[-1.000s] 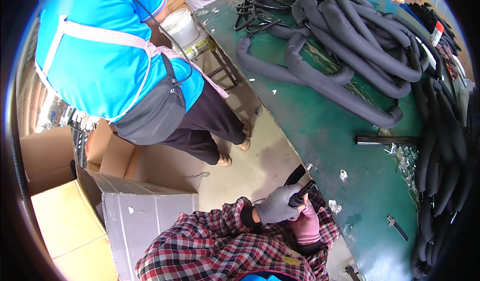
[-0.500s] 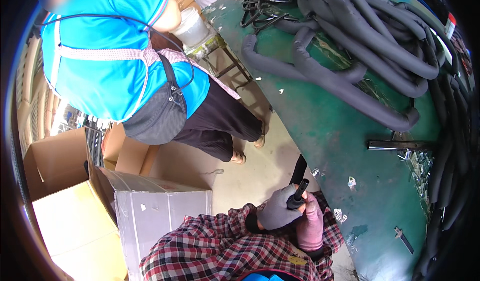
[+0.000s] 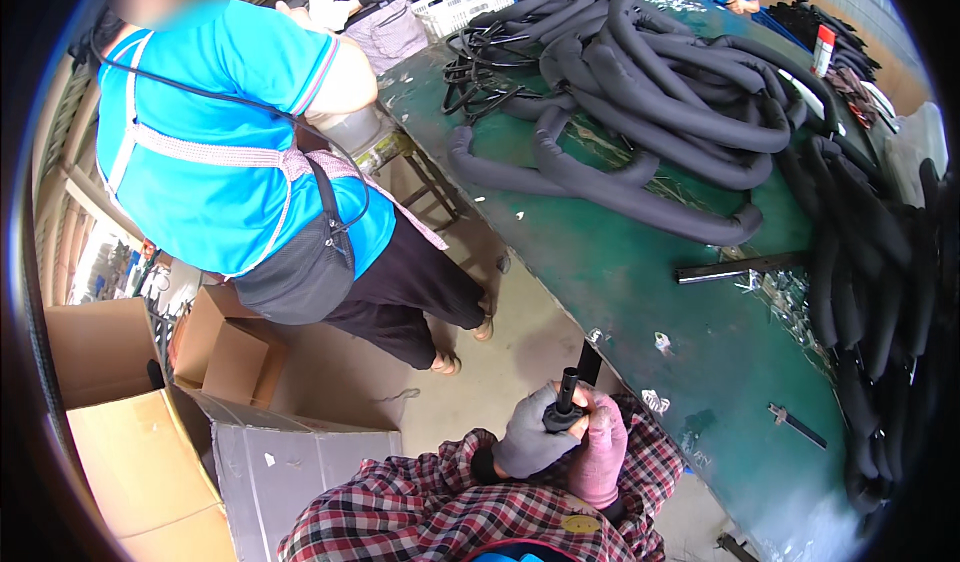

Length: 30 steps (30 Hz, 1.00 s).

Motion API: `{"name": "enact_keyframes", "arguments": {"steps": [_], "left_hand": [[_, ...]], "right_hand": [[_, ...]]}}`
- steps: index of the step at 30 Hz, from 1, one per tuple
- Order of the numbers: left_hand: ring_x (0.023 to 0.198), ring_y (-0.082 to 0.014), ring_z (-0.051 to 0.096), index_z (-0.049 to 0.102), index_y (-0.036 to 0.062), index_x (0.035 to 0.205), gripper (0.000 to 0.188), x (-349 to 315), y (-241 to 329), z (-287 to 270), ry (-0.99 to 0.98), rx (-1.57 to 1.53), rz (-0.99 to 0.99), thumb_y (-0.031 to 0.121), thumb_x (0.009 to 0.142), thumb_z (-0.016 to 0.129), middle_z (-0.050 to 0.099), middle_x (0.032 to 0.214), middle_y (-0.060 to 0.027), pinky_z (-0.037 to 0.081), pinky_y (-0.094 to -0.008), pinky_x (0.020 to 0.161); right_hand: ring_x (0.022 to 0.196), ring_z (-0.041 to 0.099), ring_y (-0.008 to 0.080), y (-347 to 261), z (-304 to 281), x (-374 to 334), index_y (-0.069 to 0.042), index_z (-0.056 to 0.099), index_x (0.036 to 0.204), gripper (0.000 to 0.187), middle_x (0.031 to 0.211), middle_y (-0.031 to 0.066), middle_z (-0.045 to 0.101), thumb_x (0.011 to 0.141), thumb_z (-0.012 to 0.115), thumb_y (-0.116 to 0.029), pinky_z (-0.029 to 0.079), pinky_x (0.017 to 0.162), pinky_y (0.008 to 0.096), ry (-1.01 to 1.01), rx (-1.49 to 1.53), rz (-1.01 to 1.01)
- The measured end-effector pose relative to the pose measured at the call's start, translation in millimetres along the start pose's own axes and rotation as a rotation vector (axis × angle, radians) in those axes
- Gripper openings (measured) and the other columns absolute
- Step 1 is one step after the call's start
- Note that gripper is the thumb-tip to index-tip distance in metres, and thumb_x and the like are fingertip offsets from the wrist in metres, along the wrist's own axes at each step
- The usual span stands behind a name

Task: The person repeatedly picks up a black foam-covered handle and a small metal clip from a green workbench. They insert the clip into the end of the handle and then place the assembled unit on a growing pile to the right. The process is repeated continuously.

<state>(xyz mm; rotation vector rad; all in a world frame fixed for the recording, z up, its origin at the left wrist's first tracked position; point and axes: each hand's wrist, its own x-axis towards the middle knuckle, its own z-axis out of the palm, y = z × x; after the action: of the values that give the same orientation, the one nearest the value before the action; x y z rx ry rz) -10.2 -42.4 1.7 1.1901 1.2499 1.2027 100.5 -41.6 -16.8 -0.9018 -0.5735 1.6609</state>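
Note:
My left hand (image 3: 528, 436), in a grey glove, is closed round a short black tube (image 3: 568, 390) with a wider black collar at its base. The tube's bare end points up and away from me. My right hand (image 3: 600, 452), in a pink glove with bare fingertips, is closed against the same piece from the right. Its fingers meet the left hand's at the collar. Whatever lies below the collar is hidden by my hands. Both hands are held close to my body, beside the near edge of the green table (image 3: 640, 307).
Black foam-covered tubes (image 3: 690, 112) are heaped on the table, more (image 3: 870, 262) along its right side. A black bar (image 3: 740, 267) and a small metal-ended tool (image 3: 797, 426) lie nearer. A person in blue (image 3: 230, 112) stands at left, above open cardboard boxes (image 3: 150, 462). Other people are beyond the table.
The view has shifted, bringing the table's far side and crates into sight. My hands stay closed on the black tube, which now stands more upright.

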Motion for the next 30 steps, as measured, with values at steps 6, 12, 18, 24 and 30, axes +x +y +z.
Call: {"name": "enact_keyframes", "arguments": {"steps": [6, 12, 18, 24, 30], "left_hand": [[0.103, -0.0144, 0.061, 0.057, 0.0037, 0.11, 0.027, -5.8, 0.3, 1.1, -0.033, -0.016, 0.049, -0.005, 0.087, 0.069, 0.065, 0.109, -0.0075, 0.048, -0.0304, 0.093], [0.095, -0.0103, 0.061, 0.06, 0.0028, 0.106, 0.022, -2.4, -6.8, -0.3, 0.063, -0.213, -0.079, -0.005, 0.087, 0.067, 0.066, 0.101, -0.0038, 0.049, -0.0266, 0.089], [0.097, -0.0142, 0.061, 0.055, 0.0027, 0.11, 0.028, -2.2, -18.5, -6.5, 0.092, -0.305, -0.08, -0.008, 0.087, 0.065, 0.064, 0.104, -0.0071, 0.05, -0.0299, 0.092], [0.096, -0.0151, 0.062, 0.054, 0.0033, 0.111, 0.03, 9.5, -16.8, -1.8, 0.072, -0.275, -0.025, -0.008, 0.087, 0.066, 0.063, 0.106, -0.0088, 0.051, -0.0295, 0.09], [0.098, -0.0165, 0.063, 0.054, 0.0023, 0.111, 0.03, 16.4, -17.7, 2.7, 0.098, -0.356, -0.044, -0.009, 0.086, 0.065, 0.063, 0.111, -0.0111, 0.053, -0.031, 0.091]], "right_hand": [[0.109, 0.061, 0.0203, -2.9, 0.5, -9.5, 0.005, 0.066, 0.112, 0.051, 0.116, 0.0125, 0.068, 0.097, 0.064, -0.043, 0.044, 0.101, 0.0357, 0.047, 0.023, -0.046], [0.094, 0.057, 0.0092, -6.1, 0.5, -8.2, 0.003, 0.067, 0.113, 0.04, 0.11, 0.0047, 0.068, 0.097, 0.069, -0.034, 0.044, 0.087, 0.0252, 0.031, -0.012, 0.011], [0.104, 0.058, 0.0096, 5.1, -2.5, -3.0, 0.0, 0.064, 0.124, 0.038, 0.117, 0.0027, 0.067, 0.096, 0.07, -0.024, 0.046, 0.094, 0.0259, -0.065, 0.035, -0.014], [0.111, 0.056, 0.0116, -6.6, -6.2, 10.6, 0.0, 0.059, 0.131, 0.046, 0.123, 0.0043, 0.064, 0.098, 0.068, -0.03, 0.043, 0.099, 0.0271, -0.131, -0.045, 0.005], [0.115, 0.057, 0.0154, -11.8, -0.8, 21.7, 0.001, 0.059, 0.124, 0.051, 0.122, 0.0079, 0.065, 0.095, 0.069, -0.039, 0.041, 0.104, 0.031, -0.059, 0.056, 0.064]]}}
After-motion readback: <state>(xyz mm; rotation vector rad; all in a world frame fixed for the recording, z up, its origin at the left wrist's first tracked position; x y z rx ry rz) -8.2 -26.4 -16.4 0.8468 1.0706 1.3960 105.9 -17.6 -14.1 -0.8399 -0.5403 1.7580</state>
